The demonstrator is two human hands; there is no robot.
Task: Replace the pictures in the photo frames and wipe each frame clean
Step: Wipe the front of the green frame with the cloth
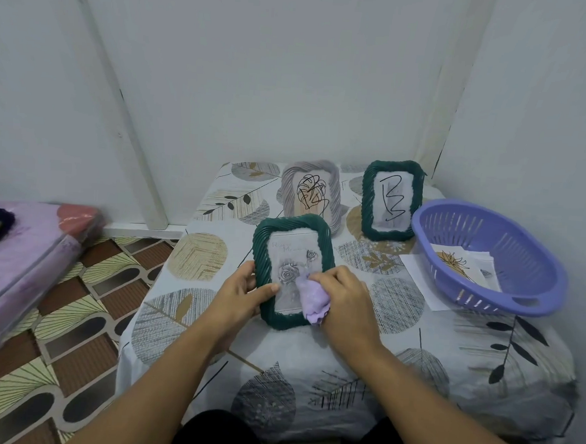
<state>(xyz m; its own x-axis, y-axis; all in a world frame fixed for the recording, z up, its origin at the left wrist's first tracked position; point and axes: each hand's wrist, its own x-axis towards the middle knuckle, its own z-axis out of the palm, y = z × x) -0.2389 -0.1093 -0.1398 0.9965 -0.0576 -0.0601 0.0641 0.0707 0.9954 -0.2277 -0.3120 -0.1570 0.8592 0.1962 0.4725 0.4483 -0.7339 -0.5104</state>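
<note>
A dark green photo frame (pixel 289 232) with a grey rose picture stands tilted near the middle of the table. My left hand (pixel 242 296) grips its lower left edge, thumb across the front. My right hand (pixel 345 302) holds a bunched lilac cloth (pixel 311 300) against the glass at the lower right. Behind it stands a grey frame (pixel 335 186) with a black leaf drawing. A second green frame (pixel 366 199) with a black scribble stands to its right.
A purple plastic basket (pixel 535 271) at the right holds paper pictures, with a loose sheet (pixel 418 274) under its left side. The table wears a leaf-print cloth (pixel 398 331). White walls close in behind and right. A pink mattress (pixel 25 257) lies on the patterned floor at left.
</note>
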